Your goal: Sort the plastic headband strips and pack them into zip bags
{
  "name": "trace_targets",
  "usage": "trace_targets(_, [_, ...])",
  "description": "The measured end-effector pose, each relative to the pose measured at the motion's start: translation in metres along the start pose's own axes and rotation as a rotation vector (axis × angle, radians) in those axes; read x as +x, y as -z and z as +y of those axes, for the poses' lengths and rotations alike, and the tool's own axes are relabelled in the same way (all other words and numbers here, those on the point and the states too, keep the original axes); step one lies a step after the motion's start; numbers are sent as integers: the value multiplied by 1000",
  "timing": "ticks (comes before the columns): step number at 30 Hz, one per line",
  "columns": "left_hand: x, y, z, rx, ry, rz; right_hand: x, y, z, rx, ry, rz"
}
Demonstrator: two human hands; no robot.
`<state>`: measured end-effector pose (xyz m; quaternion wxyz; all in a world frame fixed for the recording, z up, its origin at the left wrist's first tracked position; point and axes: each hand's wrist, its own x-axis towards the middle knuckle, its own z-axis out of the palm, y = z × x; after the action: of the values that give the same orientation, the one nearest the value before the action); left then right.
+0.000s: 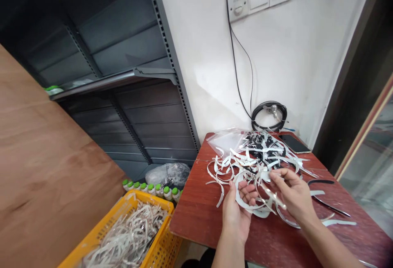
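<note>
My left hand (235, 212) is closed round a curved white band (245, 206), its thumb on one side and its curled fingers on the other. My right hand (291, 190) pinches a small white piece (264, 176) between thumb and fingertips, close to a thin, shiny hoop (270, 194). Whether that piece is joined to the band in my left hand, I cannot tell. Just beyond both hands lies a tangled heap of white curved strips (225, 161) and thin hoops. Black pieces (264, 141) are mixed in at the back, beside a clear plastic bag (229, 139).
The red-brown wooden table (199, 215) stands against a white wall. On it are a coiled black cable (254, 116) and a phone (294, 143). A yellow basket (166, 204) full of similar strips stands lower left, near green-capped bottles (151, 189) and a dark shelf rack (147, 112).
</note>
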<state>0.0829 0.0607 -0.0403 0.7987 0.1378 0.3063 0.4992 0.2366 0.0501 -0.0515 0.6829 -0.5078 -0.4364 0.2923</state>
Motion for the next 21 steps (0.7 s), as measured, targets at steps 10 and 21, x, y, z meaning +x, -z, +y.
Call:
trace_targets(10, [-4, -2, -3, 40, 19, 44, -5, -4, -2, -32, -21, -219])
trace_targets(21, [-5, 1, -7, 245, -42, 57, -14, -10, 3, -406, 385, -352])
